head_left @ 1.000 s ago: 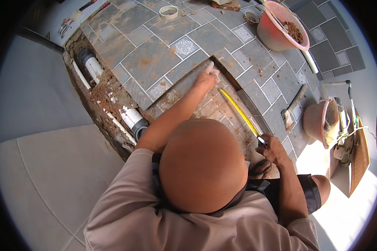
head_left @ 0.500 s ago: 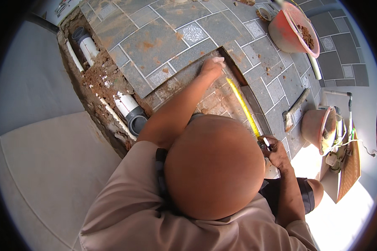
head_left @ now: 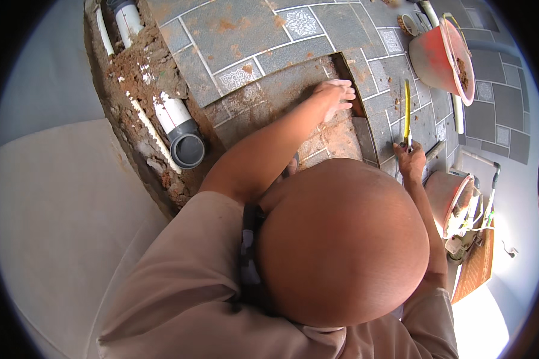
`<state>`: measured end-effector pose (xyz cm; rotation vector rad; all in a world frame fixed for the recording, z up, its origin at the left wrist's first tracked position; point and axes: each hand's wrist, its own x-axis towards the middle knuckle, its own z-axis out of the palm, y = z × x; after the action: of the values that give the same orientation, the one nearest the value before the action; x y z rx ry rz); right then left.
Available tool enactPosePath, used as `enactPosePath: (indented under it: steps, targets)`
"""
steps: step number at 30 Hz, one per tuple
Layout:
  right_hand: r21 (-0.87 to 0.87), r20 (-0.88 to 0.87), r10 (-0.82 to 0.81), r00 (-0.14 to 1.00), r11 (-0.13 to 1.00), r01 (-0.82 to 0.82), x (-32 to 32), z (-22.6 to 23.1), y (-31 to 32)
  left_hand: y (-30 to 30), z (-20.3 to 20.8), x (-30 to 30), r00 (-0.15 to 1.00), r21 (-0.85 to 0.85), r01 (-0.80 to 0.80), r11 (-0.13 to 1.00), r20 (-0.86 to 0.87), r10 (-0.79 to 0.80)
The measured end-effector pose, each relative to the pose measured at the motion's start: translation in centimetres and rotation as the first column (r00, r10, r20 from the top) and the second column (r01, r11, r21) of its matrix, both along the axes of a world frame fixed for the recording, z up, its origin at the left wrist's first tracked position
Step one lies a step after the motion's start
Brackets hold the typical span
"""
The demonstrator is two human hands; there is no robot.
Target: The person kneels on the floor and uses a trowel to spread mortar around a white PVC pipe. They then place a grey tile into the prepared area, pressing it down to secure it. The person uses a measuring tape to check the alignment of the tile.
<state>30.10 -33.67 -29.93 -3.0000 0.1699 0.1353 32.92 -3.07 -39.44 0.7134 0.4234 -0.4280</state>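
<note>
My left hand [head_left: 336, 99] reaches over a dusty recessed rectangle, its fingers stretched out flat by the dark raised edge [head_left: 358, 100] near the far right corner. It holds nothing that I can see. My right hand [head_left: 410, 160] is closed round a tape measure, whose case is mostly hidden by the fingers. The yellow tape blade [head_left: 407, 110] sticks out away from me above the grey tiles, right of the recess. A thin white stick, perhaps a pen, shows beside the blade at the fingers.
On the left runs an open trench [head_left: 139, 69] with soil and white pipes, one ending in a grey socket [head_left: 187, 146]. A reddish bucket [head_left: 428, 57] with soil stands at the far right; another bucket [head_left: 443, 194] stands nearer. Patterned grey tiles [head_left: 221, 36] cover the floor.
The tape blade has left the recess edge and swung right with my right hand, which moved up and outward. My left hand has opened from a closed grip and shifted slightly right.
</note>
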Motion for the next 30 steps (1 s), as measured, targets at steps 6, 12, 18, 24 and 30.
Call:
enactPosePath:
  steps: [6, 12, 18, 24, 30]
  targets:
    - [0.216, -0.072, -0.030, 0.997, 0.975, 0.045, -3.2, 3.8, 4.3, -1.5, -1.7, 3.1, 0.984, -0.132, -0.113, 0.985, -0.153, 0.092]
    - [0.234, -0.065, -0.062, 0.996, 0.969, 0.076, -7.5, 5.5, 4.8, -1.0, -2.5, 5.4, 0.975, -0.014, -0.147, 0.989, -0.168, 0.142]
    - [0.092, -0.177, 0.018, 0.984, 0.996, -0.002, -10.1, 6.6, 4.9, -1.7, -1.1, 5.6, 0.954, 0.101, -0.211, 0.972, -0.196, 0.227]
    - [0.116, -0.207, -0.029, 0.978, 0.992, 0.054, -12.3, 5.3, 5.6, -1.2, -1.1, 6.7, 0.856, 0.239, -0.382, 0.893, -0.273, 0.439]
    - [0.123, -0.158, 0.078, 0.984, 0.991, -0.059, -9.1, 5.0, 5.0, 1.2, -0.8, 7.0, 0.965, 0.005, -0.142, 0.990, -0.222, 0.140]
